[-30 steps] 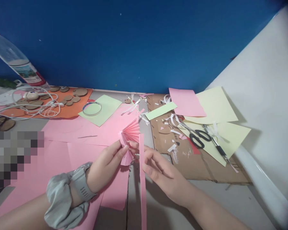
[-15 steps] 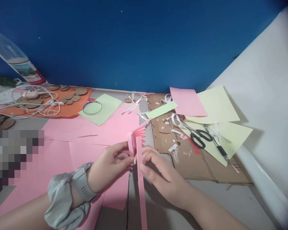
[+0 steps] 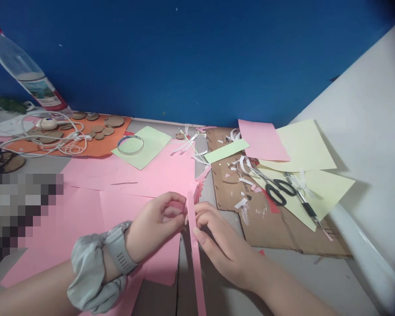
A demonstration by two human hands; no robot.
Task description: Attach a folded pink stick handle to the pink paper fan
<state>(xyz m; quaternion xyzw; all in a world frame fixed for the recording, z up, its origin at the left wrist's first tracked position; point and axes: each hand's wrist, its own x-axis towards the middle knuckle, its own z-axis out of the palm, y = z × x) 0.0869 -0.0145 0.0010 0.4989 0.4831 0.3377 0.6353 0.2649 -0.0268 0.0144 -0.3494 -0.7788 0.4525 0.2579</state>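
A long, narrow pink paper strip [image 3: 196, 259] hangs down toward me between my hands. Behind its upper end a pleated pink paper fan [image 3: 200, 186] shows only in part, seen nearly edge-on. My left hand [image 3: 166, 219] is closed in a pinch at the left side of the fan and strip, with a wristwatch and a grey scrunchie at its wrist. From the right, my right hand [image 3: 220, 239] pinches the strip between thumb and fingers. The strip's top lies along the folded paper; whether they are stuck together I cannot tell.
Pink sheets [image 3: 85, 219] lie under my left arm. On the right, scissors [image 3: 276, 191] and a pen [image 3: 309, 210] rest on pale yellow paper [image 3: 329, 188] over cardboard [image 3: 283, 232]. A tape ring [image 3: 131, 151], earphones [image 3: 74, 138] and a bottle [image 3: 36, 83] stand or lie back left.
The fan, spread open toward me a second ago, has turned nearly edge-on. My left hand has shifted right, and the strip's top now lies against the fan.
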